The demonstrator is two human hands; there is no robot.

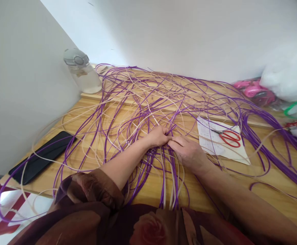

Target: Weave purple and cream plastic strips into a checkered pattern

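Note:
Long thin purple strands [138, 180] and cream strands [165, 183] cross each other over the table and meet in a woven patch under my hands. My left hand [160, 136] has its fingers closed, pinching at the strands in the middle of the weave. Right beside it, fingertips nearly touching, my right hand [185, 149] is also closed on strands there. Exactly which strands lie between the fingers is hidden. Loose ends fan out on every side, some running down toward my body.
A black phone [42, 156] lies at the left. Behind it stands a clear bottle with a grey lid [83, 71]. Red-handled scissors [228, 137] rest on white paper [214, 148] at the right. A thick purple bundle [273, 136] and plastic bags [286, 75] lie farther right.

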